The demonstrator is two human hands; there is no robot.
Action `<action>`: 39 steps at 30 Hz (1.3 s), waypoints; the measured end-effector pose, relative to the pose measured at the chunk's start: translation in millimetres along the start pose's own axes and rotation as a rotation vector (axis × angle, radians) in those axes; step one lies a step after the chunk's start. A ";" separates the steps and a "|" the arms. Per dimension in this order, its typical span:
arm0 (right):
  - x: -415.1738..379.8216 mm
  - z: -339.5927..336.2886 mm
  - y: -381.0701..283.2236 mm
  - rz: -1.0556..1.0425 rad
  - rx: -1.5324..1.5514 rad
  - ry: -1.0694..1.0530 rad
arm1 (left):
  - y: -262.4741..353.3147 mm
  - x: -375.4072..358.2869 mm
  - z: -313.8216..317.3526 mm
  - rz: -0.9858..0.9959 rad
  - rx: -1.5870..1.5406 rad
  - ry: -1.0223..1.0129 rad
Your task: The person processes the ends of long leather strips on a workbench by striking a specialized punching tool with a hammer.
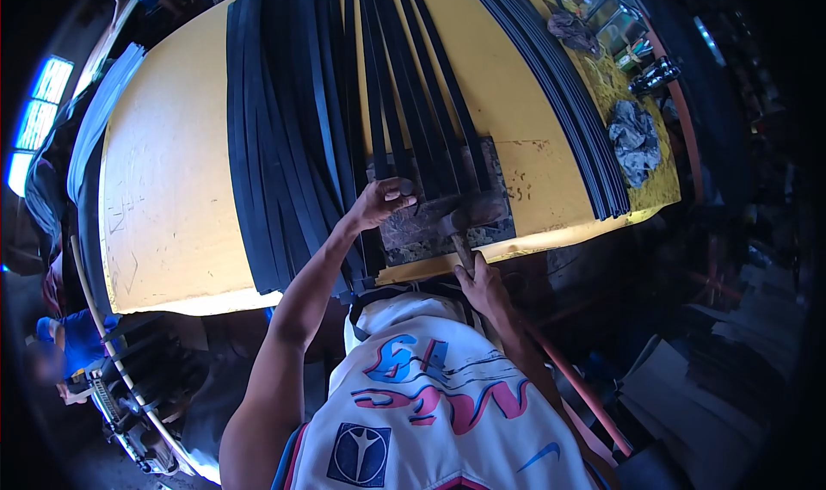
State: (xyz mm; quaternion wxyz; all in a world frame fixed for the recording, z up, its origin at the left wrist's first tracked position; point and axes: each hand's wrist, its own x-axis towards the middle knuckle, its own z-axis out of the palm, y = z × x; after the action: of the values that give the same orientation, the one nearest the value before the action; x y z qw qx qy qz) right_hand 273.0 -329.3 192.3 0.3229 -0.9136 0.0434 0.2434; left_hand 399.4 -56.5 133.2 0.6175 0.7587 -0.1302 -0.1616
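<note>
Rubber strips (344,103), black and long, fan across the yellow table (163,189) from upper centre of the frame down to its near edge. Metal block (447,210), centre, lies under several strip ends. Hammer (469,219): right hand (483,288) wraps its handle. Left hand (379,204) pinches a small punch (406,187) upright on the strips.

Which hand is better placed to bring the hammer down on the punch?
The right hand: it grips the hammer by the handle, head lying over the metal plate. The left hand is busy pinching a small punch on the black strips.
</note>
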 end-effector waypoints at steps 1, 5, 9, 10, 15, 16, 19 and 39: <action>-1.1 -2.9 -3.8 0.004 -0.015 -0.016 | -0.8 0.6 -0.4 -0.003 -0.010 -0.004; 0.1 -2.0 -2.3 0.003 -0.021 -0.037 | -0.4 0.5 0.4 -0.007 -0.007 0.008; -0.7 -3.8 -3.9 -0.004 -0.033 -0.037 | 3.7 -4.9 1.8 -0.009 0.035 -0.009; -0.4 -4.5 -4.3 -0.014 -0.028 -0.032 | 4.3 -6.1 2.3 -0.035 0.067 0.002; -13.9 -35.7 -50.1 -0.165 0.059 0.111 | 6.7 -14.0 2.5 -0.033 0.092 -0.023; -35.0 -74.8 -103.0 -0.247 0.121 0.188 | 5.1 -13.8 2.8 -0.025 0.091 -0.009; -60.8 -120.1 -154.5 -0.565 0.303 0.400 | -10.7 -15.6 6.7 0.042 0.214 0.034; 0.5 -38.7 -0.7 -0.015 0.027 0.039 | 28.2 15.5 33.6 -0.019 -0.060 -0.041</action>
State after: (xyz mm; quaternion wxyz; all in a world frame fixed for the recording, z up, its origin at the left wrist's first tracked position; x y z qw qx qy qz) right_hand 289.7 -352.4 218.4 0.3361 -0.9140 0.0460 0.2225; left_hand 400.0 -98.4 153.4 0.6357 0.7375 -0.1307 -0.1870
